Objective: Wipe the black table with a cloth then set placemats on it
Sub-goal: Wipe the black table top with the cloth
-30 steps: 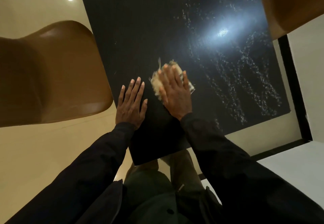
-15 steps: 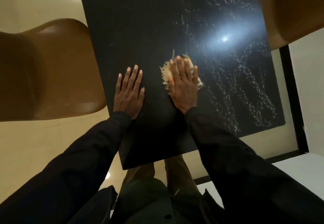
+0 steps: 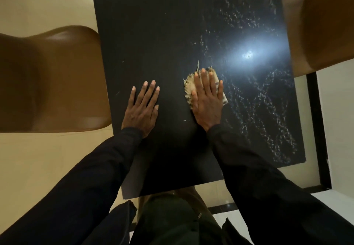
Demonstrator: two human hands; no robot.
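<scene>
Pressing our right hand (image 3: 207,102) flat on the pale frayed cloth (image 3: 189,89), with the fingers straight and not curled around it, we hold the cloth against the black table (image 3: 162,33), near the middle of its top. Our left hand (image 3: 142,108) lies flat and relaxed on the bare table top, nearer the table's left edge, grasping nothing. Wet streaks (image 3: 258,95) shine on the table's right half. One brown chair (image 3: 53,79) stands at its left side, a second chair (image 3: 321,30) at its right side.
</scene>
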